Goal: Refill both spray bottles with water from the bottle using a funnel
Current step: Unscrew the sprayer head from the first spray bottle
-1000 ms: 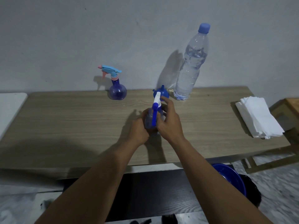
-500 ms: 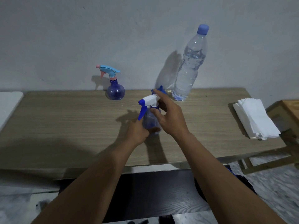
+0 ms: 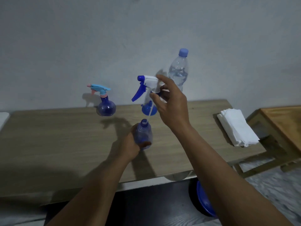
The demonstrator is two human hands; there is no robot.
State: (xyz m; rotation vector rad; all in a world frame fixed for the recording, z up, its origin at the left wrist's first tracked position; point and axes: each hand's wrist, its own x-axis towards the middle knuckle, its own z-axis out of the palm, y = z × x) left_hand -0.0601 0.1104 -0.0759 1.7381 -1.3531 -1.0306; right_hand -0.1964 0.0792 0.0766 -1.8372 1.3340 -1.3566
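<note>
far left: second spray bottle [image 3: 106, 104] upright by wall | centre: left hand [image 3: 130, 145] wrapped around open spray bottle [image 3: 144, 133] on table [image 3: 57, 144] | right hand [image 3: 171, 103] pinching trigger head [image 3: 147, 85] aloft, tube end in neck | funnel [image 3: 149, 109], water bottle [image 3: 179, 69] behind

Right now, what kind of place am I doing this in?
Probably a plain room in a home, not a workshop: a wood-grain table against a bare painted wall, a stack of paper napkins, a wooden stool alongside, and marbled floor.
</note>
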